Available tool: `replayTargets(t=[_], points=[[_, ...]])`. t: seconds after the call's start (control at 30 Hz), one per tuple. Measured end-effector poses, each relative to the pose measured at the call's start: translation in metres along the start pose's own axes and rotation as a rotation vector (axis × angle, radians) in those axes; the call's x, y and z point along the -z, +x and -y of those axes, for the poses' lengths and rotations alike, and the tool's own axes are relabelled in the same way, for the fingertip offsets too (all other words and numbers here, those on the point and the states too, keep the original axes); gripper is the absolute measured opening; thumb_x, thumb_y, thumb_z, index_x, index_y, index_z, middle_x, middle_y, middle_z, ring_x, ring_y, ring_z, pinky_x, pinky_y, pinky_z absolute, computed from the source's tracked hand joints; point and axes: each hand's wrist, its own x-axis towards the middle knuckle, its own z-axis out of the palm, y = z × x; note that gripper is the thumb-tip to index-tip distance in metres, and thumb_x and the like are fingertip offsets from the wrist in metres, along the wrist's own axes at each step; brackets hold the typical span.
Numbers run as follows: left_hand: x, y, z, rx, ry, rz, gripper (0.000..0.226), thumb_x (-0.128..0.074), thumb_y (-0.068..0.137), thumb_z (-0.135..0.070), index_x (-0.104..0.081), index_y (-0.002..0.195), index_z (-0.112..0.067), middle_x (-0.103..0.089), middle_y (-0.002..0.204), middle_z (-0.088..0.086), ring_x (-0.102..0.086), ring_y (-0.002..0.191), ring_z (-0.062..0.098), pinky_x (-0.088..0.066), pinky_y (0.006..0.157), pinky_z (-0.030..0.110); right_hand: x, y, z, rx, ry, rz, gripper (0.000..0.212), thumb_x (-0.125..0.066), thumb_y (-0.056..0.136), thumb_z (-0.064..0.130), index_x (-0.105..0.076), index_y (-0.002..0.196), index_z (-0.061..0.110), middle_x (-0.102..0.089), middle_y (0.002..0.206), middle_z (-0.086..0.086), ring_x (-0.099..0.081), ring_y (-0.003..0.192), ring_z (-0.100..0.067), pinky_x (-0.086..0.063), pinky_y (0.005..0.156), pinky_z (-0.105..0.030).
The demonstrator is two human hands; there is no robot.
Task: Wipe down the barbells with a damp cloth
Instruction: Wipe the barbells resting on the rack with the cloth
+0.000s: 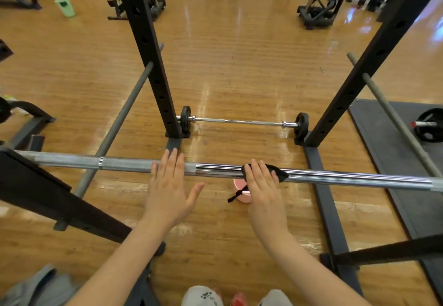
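A long steel barbell (pixel 335 178) lies across the rack at waist height, running from left to right in front of me. My left hand (pixel 167 186) lies flat on its knurled part with the fingers straight. My right hand (pixel 262 186) presses a black cloth (pixel 278 172) onto the smooth chrome part with straight fingers; a strip of the cloth hangs below the bar. A short barbell (pixel 242 121) with small black plates lies on the wooden floor between the rack's uprights.
Black rack uprights (pixel 153 66) (pixel 354 85) rise left and right, with grey safety bars (pixel 117 123) (pixel 395 123) slanting beside them. A pink bowl (pixel 239 187) stands on the floor under the bar. A grey mat (pixel 383 138) with a weight plate (pixel 429 126) lies at right.
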Motion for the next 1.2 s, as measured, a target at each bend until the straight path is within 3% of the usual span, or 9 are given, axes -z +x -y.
replayTargets(t=[0.17,0.23,0.33,0.47,0.63,0.77,0.93,1.03,1.2], points=[[-0.005,-0.001,0.000,0.006,-0.005,-0.025,0.095,-0.006,0.081,-0.069,-0.023,0.150,-0.004,-0.018,0.158,0.012,-0.005,0.147,0.024,0.003,0.116,0.039,-0.008,0.015,0.046,0.176,0.003,0.068,0.053,-0.032,0.082,0.007,-0.057,0.128,0.003,-0.055,0.134,-0.014,-0.051,0.125,-0.028,-0.032,0.107,-0.044],[-0.004,-0.001,0.002,-0.004,-0.008,-0.024,0.098,-0.002,0.081,-0.071,-0.023,0.150,-0.005,-0.018,0.158,0.012,-0.005,0.148,0.024,0.004,0.116,0.038,-0.004,0.013,0.036,0.202,0.005,0.069,0.052,-0.036,0.081,0.004,-0.057,0.129,0.004,-0.054,0.135,-0.013,-0.050,0.127,-0.026,-0.035,0.104,-0.045],[-0.001,-0.002,0.001,-0.013,-0.005,-0.030,0.099,0.000,0.081,-0.072,-0.023,0.150,-0.004,-0.019,0.158,0.013,-0.006,0.147,0.025,0.004,0.116,0.038,0.008,-0.004,-0.007,0.049,0.026,0.037,0.062,-0.059,0.074,-0.010,-0.051,0.133,0.004,-0.049,0.139,-0.014,-0.042,0.132,-0.028,-0.024,0.114,-0.037],[-0.002,-0.003,-0.010,0.039,0.004,-0.041,0.093,-0.011,0.084,-0.066,-0.017,0.150,-0.001,-0.013,0.159,0.016,-0.002,0.148,0.027,0.004,0.117,0.038,0.013,-0.007,-0.022,-0.095,-0.009,-0.021,0.052,-0.032,0.083,0.002,-0.052,0.130,0.000,-0.051,0.136,-0.017,-0.047,0.127,-0.034,-0.007,0.115,-0.032],[-0.012,-0.009,-0.013,0.040,-0.012,-0.071,0.094,-0.003,0.083,-0.066,-0.015,0.150,0.000,-0.010,0.159,0.016,-0.001,0.147,0.028,0.001,0.118,0.039,0.002,-0.002,-0.013,0.098,0.013,0.005,0.071,-0.077,0.068,-0.005,-0.050,0.133,0.004,-0.050,0.139,-0.013,-0.035,0.133,-0.024,-0.020,0.115,-0.039],[-0.017,-0.009,-0.010,0.031,0.014,-0.095,0.088,-0.010,0.088,-0.061,-0.022,0.148,0.003,-0.019,0.156,0.020,-0.010,0.146,0.032,-0.008,0.117,0.045,0.020,-0.017,-0.064,-0.010,0.037,-0.052,0.050,-0.044,0.084,0.003,-0.048,0.134,0.003,-0.048,0.140,-0.014,-0.032,0.134,-0.024,-0.011,0.117,-0.032],[-0.019,-0.008,-0.015,0.049,0.023,-0.104,0.090,-0.013,0.088,-0.062,-0.024,0.147,0.006,-0.021,0.154,0.024,-0.012,0.145,0.036,-0.008,0.116,0.046,0.034,-0.037,-0.125,-0.325,-0.029,-0.180,0.065,-0.050,0.074,-0.027,-0.047,0.134,-0.002,-0.045,0.141,-0.020,-0.031,0.136,-0.030,-0.016,0.117,-0.041],[-0.021,-0.007,-0.017,0.051,0.027,-0.121,0.092,-0.014,0.087,-0.063,-0.021,0.147,0.007,-0.019,0.155,0.025,-0.010,0.145,0.036,-0.007,0.116,0.046,0.022,-0.025,-0.103,-0.259,-0.011,-0.207,0.061,-0.039,0.076,-0.023,-0.048,0.133,-0.003,-0.047,0.139,-0.020,-0.029,0.135,-0.028,-0.005,0.119,-0.031],[-0.025,-0.007,-0.011,0.031,0.031,-0.116,0.091,-0.016,0.090,-0.063,-0.022,0.146,0.008,-0.021,0.154,0.026,-0.013,0.144,0.036,-0.012,0.115,0.049,0.038,-0.031,-0.117,-0.114,0.001,-0.045,0.069,-0.059,0.070,-0.013,-0.047,0.136,0.004,-0.045,0.143,-0.012,-0.026,0.138,-0.020,-0.021,0.113,-0.046]])
